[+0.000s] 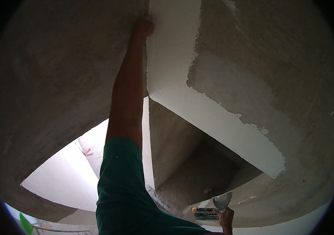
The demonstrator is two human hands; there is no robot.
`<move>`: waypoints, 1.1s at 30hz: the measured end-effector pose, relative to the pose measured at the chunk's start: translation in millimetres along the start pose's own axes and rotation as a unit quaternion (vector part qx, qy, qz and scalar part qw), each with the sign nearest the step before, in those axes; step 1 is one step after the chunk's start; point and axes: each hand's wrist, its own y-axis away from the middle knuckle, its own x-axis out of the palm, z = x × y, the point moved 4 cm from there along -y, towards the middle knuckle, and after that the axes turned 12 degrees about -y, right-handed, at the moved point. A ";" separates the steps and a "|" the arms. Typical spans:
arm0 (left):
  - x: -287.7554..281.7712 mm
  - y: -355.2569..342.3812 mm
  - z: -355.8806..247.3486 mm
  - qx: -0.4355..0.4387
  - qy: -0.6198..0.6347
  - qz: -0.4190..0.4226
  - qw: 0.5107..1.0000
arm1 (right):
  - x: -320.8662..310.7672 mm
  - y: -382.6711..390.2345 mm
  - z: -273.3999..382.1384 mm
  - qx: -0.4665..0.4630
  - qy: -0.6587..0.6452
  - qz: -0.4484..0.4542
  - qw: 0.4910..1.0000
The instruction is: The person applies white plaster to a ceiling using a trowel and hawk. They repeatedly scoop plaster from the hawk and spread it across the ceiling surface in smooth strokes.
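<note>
The view looks up at the underside of a concrete stair or slab, grey and rough, with part of it skimmed in white.

At the left, a broad grey soffit fills the frame, bare of white. Below it, near the lower left edge, a white wall shows through the gap, and a small green thing sits at the very rim, too small to tell.

The left arm, in a green sleeve, rises from the lower edge to the top of the frame. The left hand is pressed against the corner where the grey soffit meets the white coat. Its grip is turned away and partly hidden; whether the fingers are spread or closed on anything cannot be told.

Right of the arm, the white coat runs down as a band along the slab's edge toward the lower right, with a ragged border against the bare grey plaster beyond it. Under the band lies a dark recess.

At the lower edge, right of centre, the right hand is closed around a trowel, its grey blade pointing up from the fingers. Just left of the grip, touching the hand, lies a flat board with dark and yellowish marks. The trowel is well apart from the left hand and from the white coat above.
</note>
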 end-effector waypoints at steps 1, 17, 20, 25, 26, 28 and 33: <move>2.0 -0.6 2.4 0.007 -0.010 0.022 1.000 | 0.5 -0.3 1.9 -0.005 0.002 0.004 1.000; 10.8 -2.5 4.7 -0.086 -0.047 0.050 0.994 | -8.5 -4.4 -13.4 0.032 0.014 -0.010 0.999; 4.9 17.9 25.2 -0.098 -0.052 -0.043 0.993 | -5.9 -5.9 -7.8 0.024 0.022 0.003 0.999; 3.6 48.8 44.5 -0.173 0.376 -0.027 0.910 | -7.2 -11.9 -22.8 0.025 0.023 0.014 0.999; -4.0 50.0 48.8 -0.153 0.377 -0.031 0.913 | -4.8 -14.0 -22.1 0.021 0.023 0.022 0.999; -12.3 49.0 52.6 -0.130 0.282 0.039 0.950 | -0.9 -17.8 -19.3 0.013 0.023 0.038 0.999; -34.6 34.3 26.6 -0.150 0.128 0.065 0.978 | 1.4 -15.6 -4.2 0.012 0.005 0.033 0.999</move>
